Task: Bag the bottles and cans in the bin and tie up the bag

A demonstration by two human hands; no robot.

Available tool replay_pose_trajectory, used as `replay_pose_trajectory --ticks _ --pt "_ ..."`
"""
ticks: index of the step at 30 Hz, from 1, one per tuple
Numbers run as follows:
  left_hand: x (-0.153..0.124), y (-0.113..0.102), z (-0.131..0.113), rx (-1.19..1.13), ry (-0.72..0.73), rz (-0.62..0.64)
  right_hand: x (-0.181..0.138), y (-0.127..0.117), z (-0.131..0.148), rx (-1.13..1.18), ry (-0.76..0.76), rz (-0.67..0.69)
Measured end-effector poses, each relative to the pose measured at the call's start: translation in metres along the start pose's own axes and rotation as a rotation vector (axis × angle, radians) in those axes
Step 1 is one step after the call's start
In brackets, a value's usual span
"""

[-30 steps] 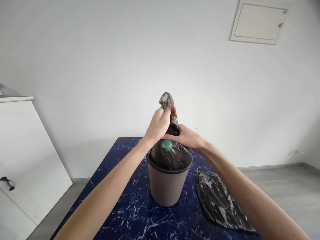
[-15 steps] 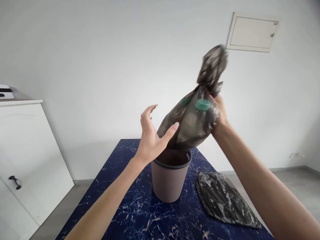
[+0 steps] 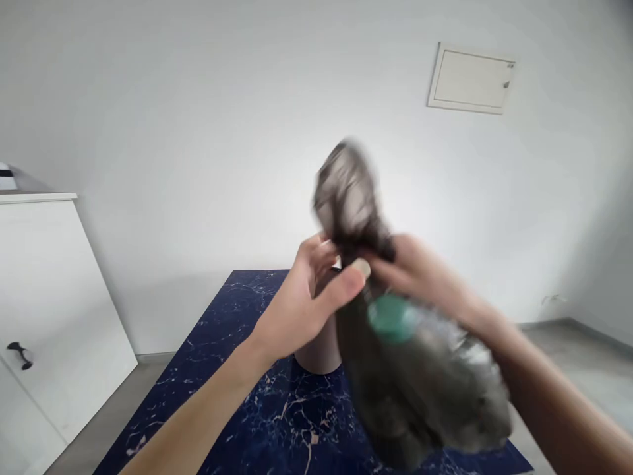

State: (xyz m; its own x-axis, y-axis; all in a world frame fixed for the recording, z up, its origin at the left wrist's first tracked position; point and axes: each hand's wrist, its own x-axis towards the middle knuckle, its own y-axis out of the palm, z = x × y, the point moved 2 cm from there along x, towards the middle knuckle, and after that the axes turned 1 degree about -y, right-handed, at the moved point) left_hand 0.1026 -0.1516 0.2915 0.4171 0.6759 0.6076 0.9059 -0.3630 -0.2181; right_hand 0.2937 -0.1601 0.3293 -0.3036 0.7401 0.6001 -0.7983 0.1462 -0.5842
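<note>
A filled dark plastic bag (image 3: 420,389) hangs in the air close to the camera, blurred, with a green cap (image 3: 390,318) showing through it. My right hand (image 3: 420,274) is closed round the bag's gathered neck. My left hand (image 3: 309,303) is at the same neck, thumb and fingers curled at it, and the bag's loose top (image 3: 346,194) sticks up above both hands. Behind the hands a grey bin (image 3: 319,349) stands on the dark blue marbled table (image 3: 237,389), mostly hidden.
A white cabinet (image 3: 44,316) with a black handle stands at the left. A white wall panel (image 3: 469,79) is high on the right. Grey floor shows on both sides of the table. The bag covers the table's right part.
The bag has come out of the bin and swung from up high at the right down toward the camera. My left hand, open half a second ago, is now at the bag's neck.
</note>
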Motion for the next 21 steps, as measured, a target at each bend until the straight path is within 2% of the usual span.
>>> replay_pose_trajectory --ticks 2,4,7,11,13,16,18,21 --pt "-0.018 0.005 0.007 0.042 -0.149 0.060 -0.017 0.035 0.008 -0.012 -0.035 0.086" --pt "-0.036 0.002 0.017 0.157 -0.289 0.041 -0.028 0.061 0.011 0.064 -0.044 0.132" --pt "-0.057 -0.010 0.037 0.175 -0.454 -0.003 -0.034 0.081 0.003 0.176 -0.067 0.152" --pt "-0.077 -0.027 0.067 0.182 -0.617 -0.068 -0.028 0.101 -0.020 0.218 -0.033 0.142" --pt "-0.085 -0.030 0.079 0.164 -0.645 -0.127 -0.026 0.112 -0.030 0.236 -0.013 0.134" --pt "-0.092 -0.029 0.087 0.113 -0.581 -0.286 -0.025 0.121 -0.038 0.334 0.028 0.126" --pt "-0.093 -0.026 0.087 0.063 -0.543 -0.365 -0.026 0.121 -0.041 0.425 0.074 0.096" --pt "-0.094 -0.024 0.087 -0.102 -0.600 -0.449 -0.031 0.116 -0.047 0.553 0.194 0.085"
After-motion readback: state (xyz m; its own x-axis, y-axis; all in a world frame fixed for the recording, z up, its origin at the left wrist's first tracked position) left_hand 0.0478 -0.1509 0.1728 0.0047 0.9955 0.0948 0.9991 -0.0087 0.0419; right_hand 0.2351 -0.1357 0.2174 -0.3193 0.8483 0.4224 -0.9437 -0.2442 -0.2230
